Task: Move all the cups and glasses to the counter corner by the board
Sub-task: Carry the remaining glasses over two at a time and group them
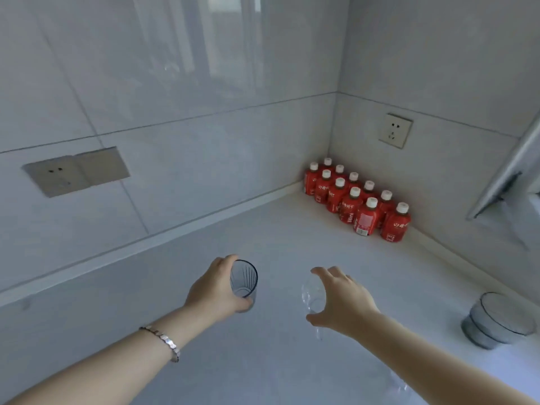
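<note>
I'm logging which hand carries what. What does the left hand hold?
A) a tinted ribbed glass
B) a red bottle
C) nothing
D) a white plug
A: the left hand grips the tinted ribbed glass by its side; the right hand holds a clear glass, and the red bottles stand in the corner.

Arms outstretched, left hand (213, 287) grips tinted glass (245, 280), right hand (343, 302) clear glass (312, 298).

Left hand (213, 287) grips tumbler (245, 280), right hand (342, 301) glass (312, 298).
</note>
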The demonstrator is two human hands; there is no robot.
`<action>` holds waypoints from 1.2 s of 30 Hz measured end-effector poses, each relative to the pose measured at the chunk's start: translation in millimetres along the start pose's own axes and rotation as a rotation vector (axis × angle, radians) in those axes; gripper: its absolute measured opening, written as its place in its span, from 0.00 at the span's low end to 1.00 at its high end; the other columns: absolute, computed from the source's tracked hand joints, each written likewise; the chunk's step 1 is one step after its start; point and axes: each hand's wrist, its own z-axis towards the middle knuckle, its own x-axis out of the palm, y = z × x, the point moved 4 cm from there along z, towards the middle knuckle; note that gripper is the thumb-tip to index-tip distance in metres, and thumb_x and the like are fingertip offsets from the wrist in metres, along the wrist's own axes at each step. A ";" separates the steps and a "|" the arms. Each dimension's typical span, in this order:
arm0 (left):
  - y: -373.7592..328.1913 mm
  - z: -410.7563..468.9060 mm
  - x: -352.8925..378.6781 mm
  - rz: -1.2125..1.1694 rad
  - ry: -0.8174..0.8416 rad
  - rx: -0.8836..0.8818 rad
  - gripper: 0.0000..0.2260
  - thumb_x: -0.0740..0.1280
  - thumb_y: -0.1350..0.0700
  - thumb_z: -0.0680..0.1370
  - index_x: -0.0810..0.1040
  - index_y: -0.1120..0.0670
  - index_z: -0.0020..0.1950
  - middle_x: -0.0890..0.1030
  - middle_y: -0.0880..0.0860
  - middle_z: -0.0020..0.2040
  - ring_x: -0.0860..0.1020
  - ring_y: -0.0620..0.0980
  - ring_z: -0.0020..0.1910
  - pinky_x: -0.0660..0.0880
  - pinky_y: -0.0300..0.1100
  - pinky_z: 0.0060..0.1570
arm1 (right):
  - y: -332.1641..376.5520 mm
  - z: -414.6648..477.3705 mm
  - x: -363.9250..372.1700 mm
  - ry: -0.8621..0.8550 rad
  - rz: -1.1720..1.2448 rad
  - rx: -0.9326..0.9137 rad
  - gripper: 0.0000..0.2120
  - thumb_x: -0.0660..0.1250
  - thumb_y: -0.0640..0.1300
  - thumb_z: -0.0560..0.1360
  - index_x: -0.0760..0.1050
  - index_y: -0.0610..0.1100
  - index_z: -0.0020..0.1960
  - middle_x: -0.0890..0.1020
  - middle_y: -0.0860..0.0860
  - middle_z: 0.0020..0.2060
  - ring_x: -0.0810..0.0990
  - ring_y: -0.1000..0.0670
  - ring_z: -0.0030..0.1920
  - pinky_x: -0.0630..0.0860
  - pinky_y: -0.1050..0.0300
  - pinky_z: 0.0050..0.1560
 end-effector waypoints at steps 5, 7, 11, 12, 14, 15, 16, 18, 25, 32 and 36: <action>84.7 -116.7 -49.1 -0.052 -0.140 -0.173 0.39 0.76 0.49 0.61 0.65 0.50 0.70 0.71 0.51 0.66 0.74 0.51 0.63 0.70 0.41 0.60 | 95.1 -50.4 41.3 0.089 -0.008 -0.197 0.41 0.73 0.54 0.65 0.57 0.53 0.73 0.70 0.51 0.66 0.72 0.47 0.65 0.73 0.54 0.57; 119.8 -165.7 -68.3 -0.041 -0.189 -0.237 0.38 0.77 0.52 0.64 0.65 0.51 0.70 0.71 0.52 0.66 0.73 0.51 0.63 0.69 0.39 0.59 | 140.9 -71.7 60.1 0.139 -0.008 -0.273 0.41 0.73 0.54 0.65 0.57 0.52 0.72 0.70 0.51 0.65 0.73 0.46 0.64 0.73 0.55 0.57; 190.6 -260.7 -100.8 -0.016 -0.246 -0.382 0.36 0.76 0.53 0.65 0.65 0.52 0.70 0.71 0.52 0.64 0.73 0.51 0.61 0.70 0.41 0.60 | 235.5 -114.7 103.0 0.239 -0.043 -0.434 0.39 0.74 0.54 0.64 0.59 0.52 0.70 0.71 0.51 0.62 0.74 0.46 0.62 0.72 0.57 0.55; 209.2 -282.9 -108.0 -0.017 -0.258 -0.418 0.35 0.76 0.53 0.64 0.66 0.52 0.69 0.72 0.53 0.63 0.74 0.52 0.60 0.71 0.42 0.60 | 259.8 -125.4 114.1 0.256 -0.060 -0.476 0.39 0.74 0.54 0.64 0.59 0.52 0.70 0.71 0.51 0.62 0.74 0.46 0.62 0.71 0.57 0.55; 247.7 -325.9 -122.7 -0.025 -0.287 -0.486 0.35 0.76 0.53 0.64 0.67 0.51 0.68 0.72 0.53 0.62 0.74 0.52 0.59 0.72 0.43 0.60 | 308.1 -146.3 135.4 0.281 -0.088 -0.552 0.39 0.73 0.54 0.64 0.59 0.53 0.70 0.72 0.51 0.62 0.75 0.47 0.62 0.71 0.57 0.56; 267.5 -346.5 -130.5 -0.032 -0.299 -0.518 0.35 0.76 0.52 0.64 0.67 0.51 0.69 0.72 0.53 0.62 0.74 0.52 0.59 0.72 0.44 0.61 | 332.4 -156.0 146.2 0.291 -0.099 -0.584 0.39 0.73 0.54 0.64 0.59 0.53 0.70 0.72 0.51 0.62 0.75 0.47 0.61 0.72 0.57 0.56; 287.6 -366.3 -138.6 -0.038 -0.307 -0.549 0.36 0.76 0.52 0.64 0.66 0.51 0.69 0.71 0.53 0.63 0.74 0.52 0.60 0.72 0.44 0.61 | 356.6 -165.2 157.2 0.303 -0.112 -0.612 0.39 0.73 0.55 0.64 0.59 0.53 0.70 0.72 0.51 0.62 0.75 0.46 0.61 0.72 0.56 0.56; 328.2 -402.9 -156.1 -0.042 -0.320 -0.597 0.37 0.75 0.51 0.65 0.64 0.51 0.71 0.70 0.53 0.65 0.73 0.52 0.62 0.70 0.43 0.61 | 404.7 -182.0 179.2 0.323 -0.128 -0.653 0.39 0.73 0.55 0.64 0.59 0.53 0.70 0.72 0.50 0.61 0.75 0.46 0.61 0.72 0.55 0.57; 466.7 -499.1 -227.6 0.012 -0.331 -0.674 0.37 0.74 0.49 0.67 0.61 0.50 0.72 0.69 0.52 0.65 0.74 0.52 0.60 0.71 0.42 0.55 | 556.9 -222.5 260.2 0.366 -0.136 -0.675 0.39 0.73 0.55 0.64 0.59 0.52 0.70 0.72 0.51 0.62 0.76 0.47 0.59 0.73 0.56 0.54; 562.7 -505.9 -286.3 0.037 -0.314 -0.683 0.37 0.74 0.49 0.67 0.61 0.53 0.71 0.67 0.54 0.65 0.74 0.54 0.59 0.74 0.46 0.56 | 656.0 -210.5 305.4 0.355 -0.120 -0.611 0.39 0.74 0.54 0.64 0.61 0.50 0.70 0.73 0.48 0.61 0.76 0.45 0.59 0.72 0.54 0.58; 601.9 -472.3 -306.5 0.018 -0.326 -0.663 0.37 0.74 0.50 0.67 0.61 0.54 0.72 0.64 0.54 0.66 0.73 0.54 0.61 0.72 0.46 0.59 | 688.6 -179.9 323.2 0.332 -0.121 -0.587 0.39 0.75 0.54 0.64 0.61 0.50 0.70 0.73 0.48 0.62 0.76 0.45 0.60 0.72 0.54 0.58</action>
